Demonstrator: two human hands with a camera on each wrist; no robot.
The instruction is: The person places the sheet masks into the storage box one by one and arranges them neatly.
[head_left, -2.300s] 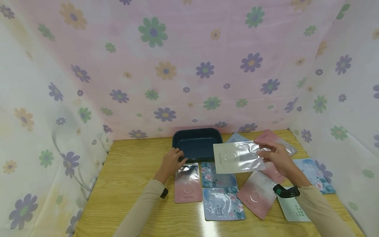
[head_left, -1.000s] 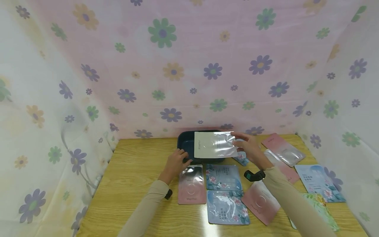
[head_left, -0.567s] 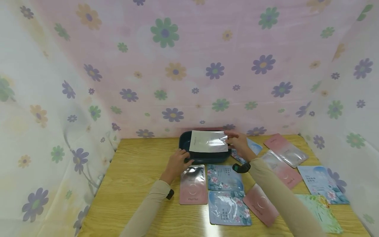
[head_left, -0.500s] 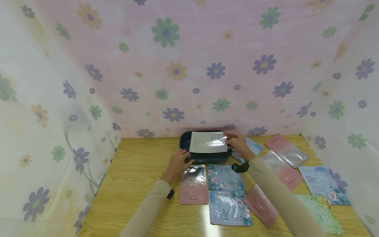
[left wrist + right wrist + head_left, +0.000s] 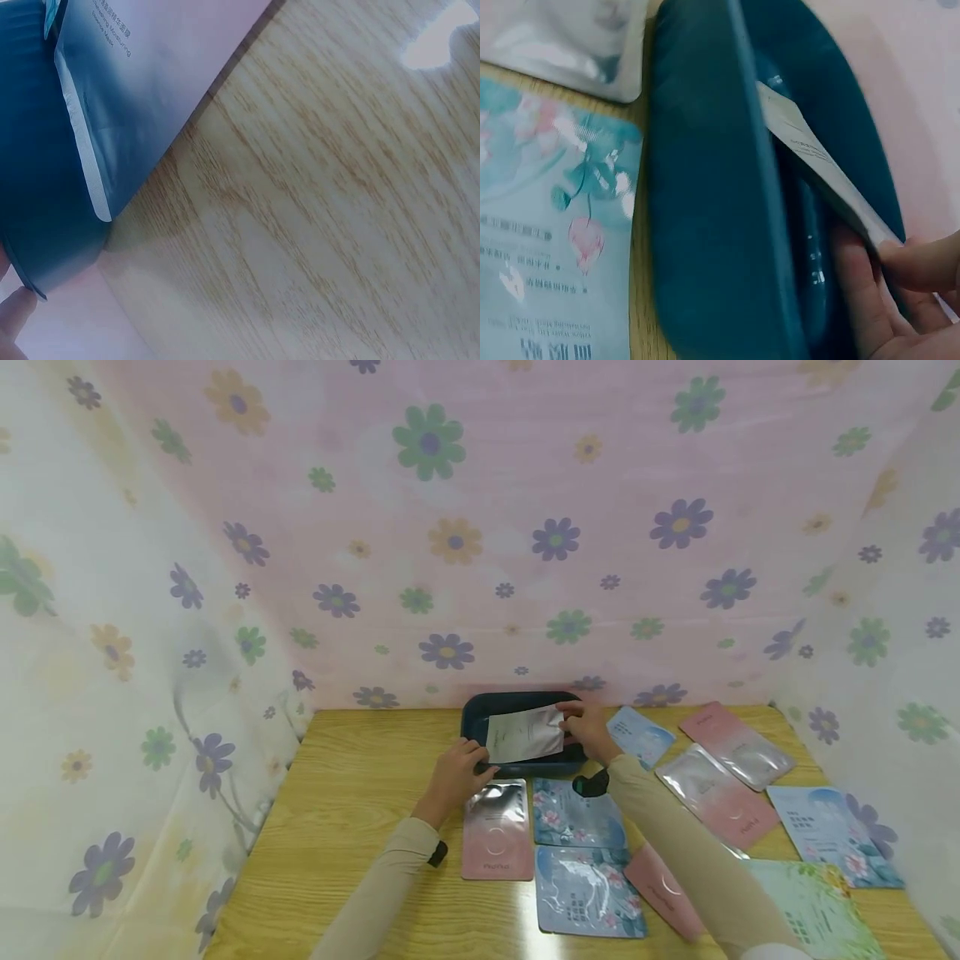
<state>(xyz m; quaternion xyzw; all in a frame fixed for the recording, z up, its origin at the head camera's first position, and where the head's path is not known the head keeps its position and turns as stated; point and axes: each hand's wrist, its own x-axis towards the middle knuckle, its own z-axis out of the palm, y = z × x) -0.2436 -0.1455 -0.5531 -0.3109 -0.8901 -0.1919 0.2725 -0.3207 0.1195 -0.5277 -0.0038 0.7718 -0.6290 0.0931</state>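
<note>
A dark blue plastic bin (image 5: 536, 769) stands at the back of the wooden table, against the cloth. My left hand (image 5: 453, 778) grips its front left rim, fingers curled over the edge; the left wrist view shows fingertips at the bin's rim (image 5: 22, 289). My right hand (image 5: 590, 732) pinches the right end of a white and silver sheet mask packet (image 5: 521, 735). That packet slants down inside the bin, its left end lower. In the right wrist view, the thumb lies on one face of the packet (image 5: 817, 154) and fingers on the other.
In front of the bin lie a pink-silver packet (image 5: 497, 839) and two blue floral packets (image 5: 577, 814). Several more packets, pink (image 5: 735, 743), blue (image 5: 832, 831) and green (image 5: 813, 902), spread to the right. My right forearm partly covers another pink one (image 5: 663, 889). Flowered cloth (image 5: 480, 568) encloses the table.
My right hand has carried the white and silver packet leftward over the bin, then down into it. The packet now tilts. My left hand has stayed at the bin's rim.
</note>
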